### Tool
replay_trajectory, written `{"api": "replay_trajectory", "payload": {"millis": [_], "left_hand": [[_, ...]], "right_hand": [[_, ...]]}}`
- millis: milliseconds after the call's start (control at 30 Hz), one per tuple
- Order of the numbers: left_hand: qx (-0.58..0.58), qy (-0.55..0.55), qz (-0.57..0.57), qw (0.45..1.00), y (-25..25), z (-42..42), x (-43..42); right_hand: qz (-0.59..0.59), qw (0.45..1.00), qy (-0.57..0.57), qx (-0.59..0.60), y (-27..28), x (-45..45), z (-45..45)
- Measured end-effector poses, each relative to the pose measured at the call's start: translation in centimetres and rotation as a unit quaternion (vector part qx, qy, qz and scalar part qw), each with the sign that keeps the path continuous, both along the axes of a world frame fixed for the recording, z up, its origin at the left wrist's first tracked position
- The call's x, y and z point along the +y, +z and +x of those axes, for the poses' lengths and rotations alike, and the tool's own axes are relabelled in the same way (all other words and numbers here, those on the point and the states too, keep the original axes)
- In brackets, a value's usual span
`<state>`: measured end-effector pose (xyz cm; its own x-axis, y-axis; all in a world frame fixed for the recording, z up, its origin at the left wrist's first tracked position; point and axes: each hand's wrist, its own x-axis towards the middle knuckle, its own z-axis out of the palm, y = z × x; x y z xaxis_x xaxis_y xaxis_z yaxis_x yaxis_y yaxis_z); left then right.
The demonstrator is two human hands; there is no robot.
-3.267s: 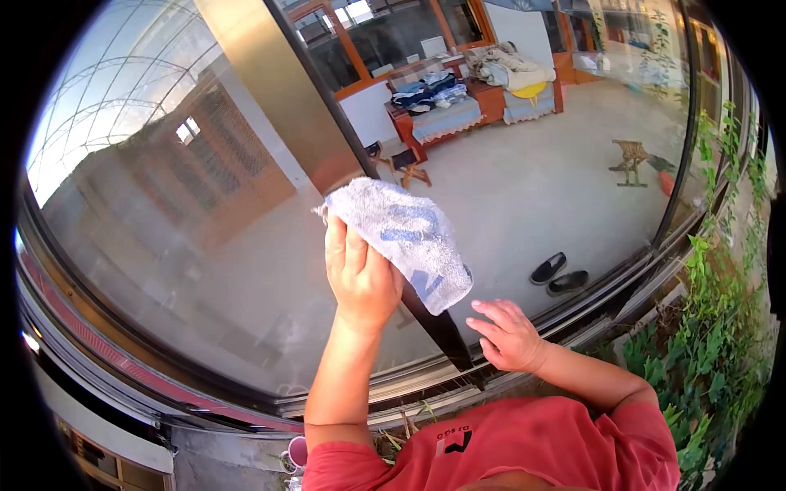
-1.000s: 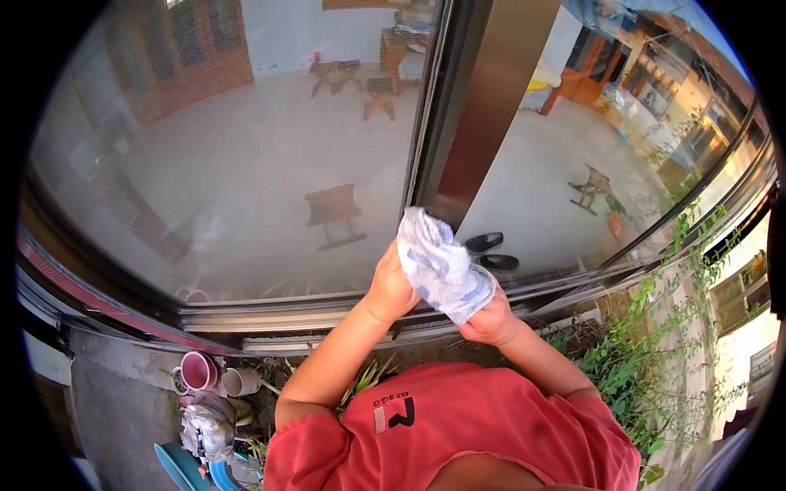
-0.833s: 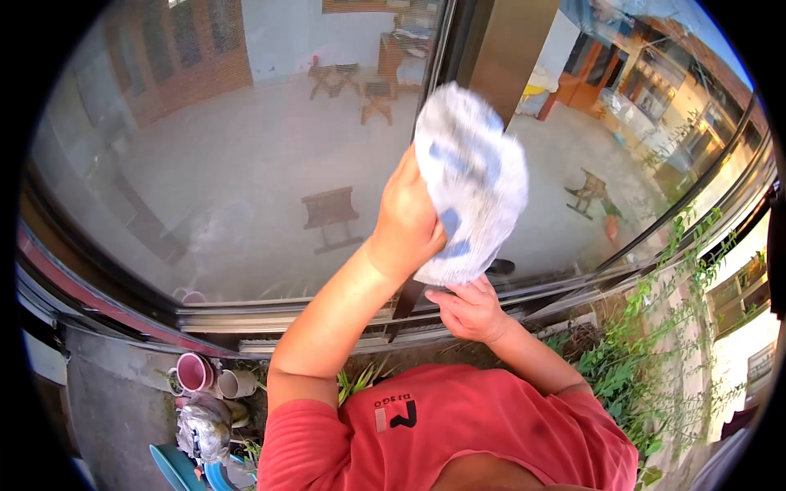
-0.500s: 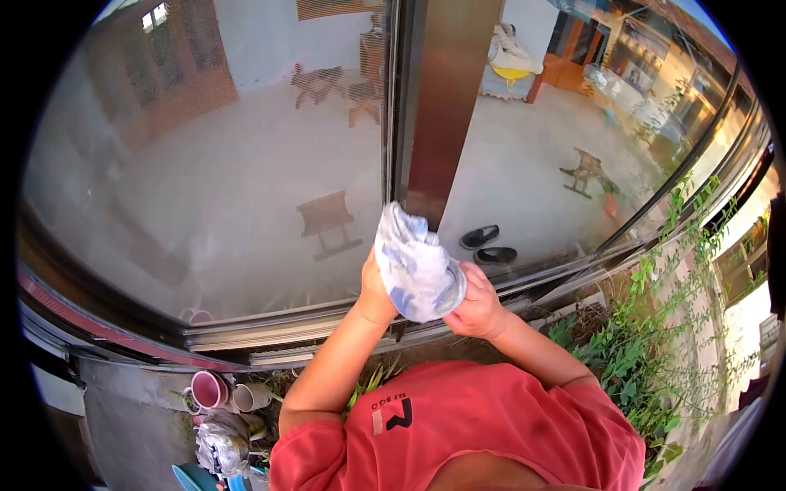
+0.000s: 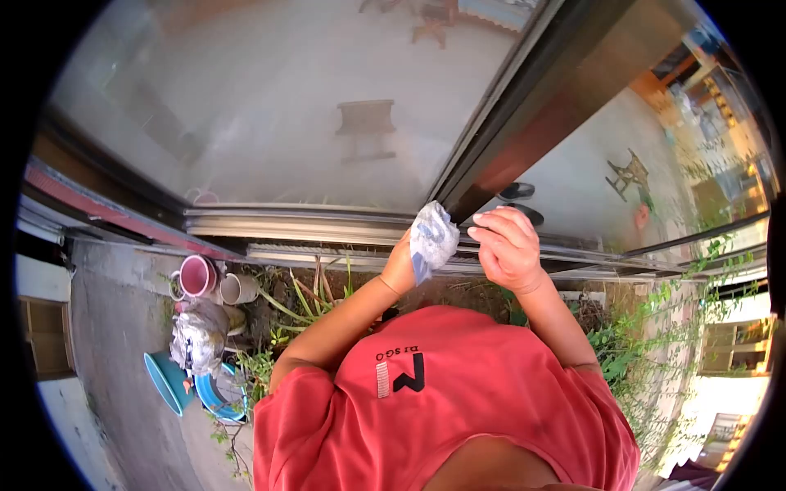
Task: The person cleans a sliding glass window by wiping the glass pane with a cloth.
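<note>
A crumpled white and grey-blue cloth (image 5: 432, 237) is bunched up in front of the window frame's lower rail. My left hand (image 5: 399, 266) is closed on it from the left, its fingers mostly hidden behind the fabric. To the right of the cloth, my right hand (image 5: 509, 250) is raised beside the dark upright frame post (image 5: 540, 131), apart from the cloth. Its fingers are loosely bent, with nothing seen between them. The metal sill rail (image 5: 303, 225) runs just beyond both hands, below the large glass pane (image 5: 270, 123).
Behind the glass are a small stool (image 5: 366, 127) and dark shoes (image 5: 524, 214). Green plants (image 5: 630, 352) grow at the right. At lower left stand a pink pot (image 5: 197, 276), a beige pot (image 5: 238, 289), a plastic bag (image 5: 199, 335) and a teal basin (image 5: 168, 383).
My right hand has let go of the cloth and moved right. The cloth stays in my left hand, now more bunched. The view has tilted downward and turned.
</note>
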<state>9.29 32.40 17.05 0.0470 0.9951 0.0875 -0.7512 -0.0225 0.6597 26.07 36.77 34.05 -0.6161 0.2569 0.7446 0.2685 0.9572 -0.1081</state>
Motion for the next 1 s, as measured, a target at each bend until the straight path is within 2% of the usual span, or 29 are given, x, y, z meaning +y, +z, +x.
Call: {"api": "replay_trajectory", "payload": {"millis": [33,67,100,133,167,200,233,267,300,333,400,467,533,600,633,667,700,733,767,800,833,867,900,933,967,1000], "left_hand": [[-0.2,-0.039,-0.035,0.978,-0.1,-0.1,-0.4],[-0.201,-0.026,-0.039,0.978,-0.9,-0.8,-0.9],[0.045,0.06,-0.016,0.997,-1.8,-1.7,-1.3],[0.288,0.135,0.002,0.948,-2.7,-2.5,-2.0],[0.136,0.132,0.015,0.982,-3.6,-4.2,-2.3],[-0.019,0.124,0.031,0.992,-4.5,-5.9,-2.6],[-0.255,0.095,0.064,0.96,-7.1,-8.2,-1.7],[-0.255,0.099,0.062,0.96,-6.8,-10.5,-1.4],[-0.598,0.023,0.195,0.777,-5.7,-12.7,-1.2],[-0.837,-0.057,0.295,0.458,-4.7,-14.9,-1.0],[-0.919,-0.045,0.341,0.191,-6.0,-20.8,-0.2],[-0.89,0.036,0.324,0.318,-7.8,-23.6,0.8],[-0.926,-0.15,0.344,0.051,-8.1,-24.0,1.5],[-0.935,-0.133,0.325,0.057,-7.2,-21.9,2.0],[-0.884,-0.077,0.369,0.277,-7.8,-19.3,2.9],[-0.781,0.002,0.408,0.474,-8.5,-16.6,3.7],[-0.608,0.107,0.359,0.7,-10.5,-13.9,4.5],[-0.368,0.192,0.302,0.858,-12.4,-11.1,5.2],[-0.542,0.127,0.231,0.798,-11.2,-9.1,4.6],[-0.7,0.091,0.153,0.691,-9.8,-7.1,3.9],[-0.84,-0.001,0.134,0.526,-7.7,-5.0,3.9],[-0.938,-0.074,0.091,0.327,-5.5,-3.0,3.8],[-0.842,0.018,0.051,0.537,-5.9,-1.1,4.0],[-0.692,0.091,-0.019,0.716,-6.4,0.8,4.1],[-0.305,0.21,-0.123,0.921,-7.8,2.7,4.4],[-0.294,0.258,-0.136,0.91,-8.2,3.8,5.3]], "right_hand": [[0.01,1.0,-0.003,-0.003,-0.1,0.1,0.0],[0.013,1.0,-0.011,-0.003,0.2,-0.1,-0.2],[0.017,1.0,-0.02,-0.004,0.3,0.0,-0.3],[0.018,0.999,-0.026,0.002,0.0,0.1,-0.2],[0.026,0.999,-0.036,0.002,-0.2,0.2,-0.1],[0.043,0.998,-0.047,0.008,-0.1,0.3,-0.2],[0.062,0.996,-0.059,0.015,0.2,0.4,-0.3],[0.08,0.994,-0.071,0.016,0.3,0.5,-0.2],[0.105,0.991,-0.082,0.021,0.5,0.7,-0.3],[0.143,0.986,-0.087,0.021,0.7,1.0,-0.3],[0.18,0.979,-0.095,0.017,1.3,2.0,-0.7],[0.274,0.957,-0.095,0.03,1.9,3.1,-1.4],[0.252,0.961,-0.104,0.034,1.6,3.7,-2.3],[0.246,0.96,-0.123,0.05,0.6,4.7,-3.1],[0.244,0.961,-0.124,0.048,0.3,5.0,-3.6],[0.267,0.952,-0.139,0.055,-0.1,5.2,-4.3],[0.294,0.941,-0.154,0.063,-0.4,5.5,-4.7],[0.303,0.937,-0.16,0.069,-0.6,5.9,-4.9],[0.302,0.938,-0.16,0.065,-0.7,6.0,-5.0],[0.308,0.935,-0.16,0.066,-0.7,6.1,-5.0],[0.315,0.933,-0.158,0.067,-0.7,6.1,-5.0],[0.315,0.934,-0.156,0.063,-0.7,6.1,-5.0],[0.319,0.932,-0.163,0.062,-0.7,6.0,-5.1],[0.325,0.929,-0.169,0.061,-0.6,6.0,-5.1],[0.325,0.929,-0.167,0.06,-0.5,6.0,-5.1],[0.337,0.926,-0.163,0.045,-0.4,6.0,-5.0]]}}
